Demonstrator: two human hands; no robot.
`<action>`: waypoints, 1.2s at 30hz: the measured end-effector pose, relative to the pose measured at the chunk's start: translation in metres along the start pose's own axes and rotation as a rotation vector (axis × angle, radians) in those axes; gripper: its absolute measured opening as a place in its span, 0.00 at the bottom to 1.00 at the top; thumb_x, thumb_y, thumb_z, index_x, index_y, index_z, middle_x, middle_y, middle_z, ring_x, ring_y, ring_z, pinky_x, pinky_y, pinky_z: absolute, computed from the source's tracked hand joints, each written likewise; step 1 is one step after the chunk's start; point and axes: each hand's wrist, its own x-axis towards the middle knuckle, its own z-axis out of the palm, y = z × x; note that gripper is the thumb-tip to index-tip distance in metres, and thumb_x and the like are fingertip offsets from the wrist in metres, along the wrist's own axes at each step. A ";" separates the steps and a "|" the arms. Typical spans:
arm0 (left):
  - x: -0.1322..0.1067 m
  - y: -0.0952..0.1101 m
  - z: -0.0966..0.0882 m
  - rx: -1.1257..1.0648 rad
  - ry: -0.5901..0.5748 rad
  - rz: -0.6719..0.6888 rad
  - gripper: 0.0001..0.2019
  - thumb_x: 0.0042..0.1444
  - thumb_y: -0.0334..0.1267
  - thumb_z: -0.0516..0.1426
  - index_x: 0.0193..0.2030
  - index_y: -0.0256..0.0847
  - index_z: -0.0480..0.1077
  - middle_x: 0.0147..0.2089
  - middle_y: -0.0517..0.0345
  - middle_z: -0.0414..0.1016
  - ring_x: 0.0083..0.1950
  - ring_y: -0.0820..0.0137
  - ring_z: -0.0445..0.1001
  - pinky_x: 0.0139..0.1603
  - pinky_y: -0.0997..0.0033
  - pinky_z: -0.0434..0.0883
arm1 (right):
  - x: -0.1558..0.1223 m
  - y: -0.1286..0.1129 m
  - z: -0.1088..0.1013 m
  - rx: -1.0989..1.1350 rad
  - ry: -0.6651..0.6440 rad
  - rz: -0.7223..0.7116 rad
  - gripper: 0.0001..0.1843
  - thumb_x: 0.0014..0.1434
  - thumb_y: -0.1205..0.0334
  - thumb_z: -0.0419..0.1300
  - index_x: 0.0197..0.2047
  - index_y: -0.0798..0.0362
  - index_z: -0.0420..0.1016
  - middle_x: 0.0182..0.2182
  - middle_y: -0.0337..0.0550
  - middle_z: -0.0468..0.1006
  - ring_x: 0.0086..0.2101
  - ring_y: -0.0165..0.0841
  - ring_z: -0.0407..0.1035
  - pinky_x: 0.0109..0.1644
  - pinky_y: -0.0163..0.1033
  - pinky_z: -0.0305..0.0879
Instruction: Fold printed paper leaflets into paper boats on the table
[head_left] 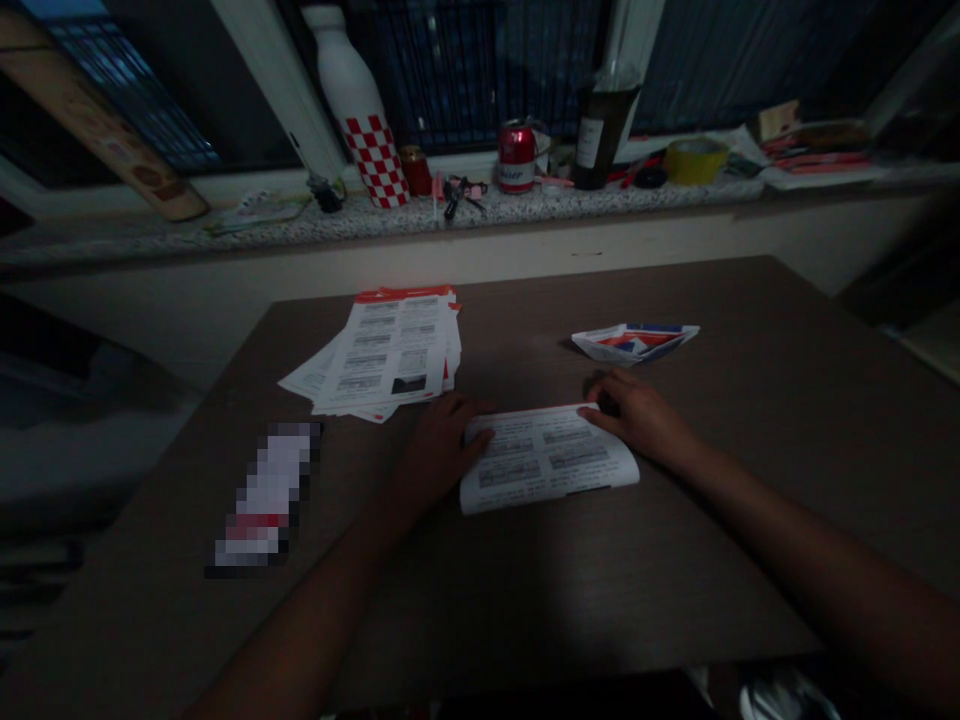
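Observation:
A printed paper sheet (551, 455) lies in front of me on the table, bent over on itself, with a rounded, uncreased fold along its near side. My left hand (444, 450) grips its left far corner, thumb on top of the print. At the far right corner, my right hand (637, 415) pinches the edge between thumb and curled fingers. Just beyond that hand sits a folded paper boat (636, 342) in white, red and blue. A loose stack of printed sheets (394, 345) with red top edges lies past my left hand.
A phone (266, 495), blurred out, lies left on the brown table (480, 600). Along the granite windowsill (300, 225) stand a white bottle with red checks (367, 130), a red can (517, 158), a dark cup (598, 135) and a yellow tape roll (695, 162).

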 end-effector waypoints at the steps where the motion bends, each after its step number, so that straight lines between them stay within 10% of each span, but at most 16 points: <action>1: 0.000 -0.001 0.000 0.000 0.001 -0.001 0.13 0.69 0.38 0.60 0.59 0.46 0.75 0.57 0.52 0.75 0.61 0.57 0.74 0.64 0.52 0.72 | 0.000 0.001 0.000 0.002 -0.002 -0.001 0.07 0.67 0.56 0.65 0.41 0.49 0.75 0.43 0.49 0.78 0.40 0.42 0.75 0.46 0.48 0.72; 36: 0.000 0.001 0.002 -0.024 0.010 -0.049 0.11 0.66 0.38 0.62 0.54 0.44 0.75 0.55 0.51 0.74 0.60 0.55 0.73 0.63 0.50 0.72 | -0.003 -0.008 -0.004 -0.058 0.027 0.024 0.08 0.67 0.54 0.64 0.40 0.48 0.74 0.42 0.49 0.78 0.41 0.45 0.76 0.47 0.50 0.74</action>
